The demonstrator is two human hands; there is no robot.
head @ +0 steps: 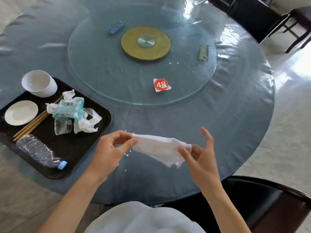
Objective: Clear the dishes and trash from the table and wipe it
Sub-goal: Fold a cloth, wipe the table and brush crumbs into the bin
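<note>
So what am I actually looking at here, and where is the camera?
There is no machine: a person wears a camera on the head, looking down at their own arms. The left hand and right hand each pinch an end of a white wiping cloth above the round blue plastic-covered table. On the black rectangular tray lie a white bowl, small white saucer, wooden chopsticks, crumpled tissues and a crushed clear bottle. A red "48" tag lies on the glass turntable.
</note>
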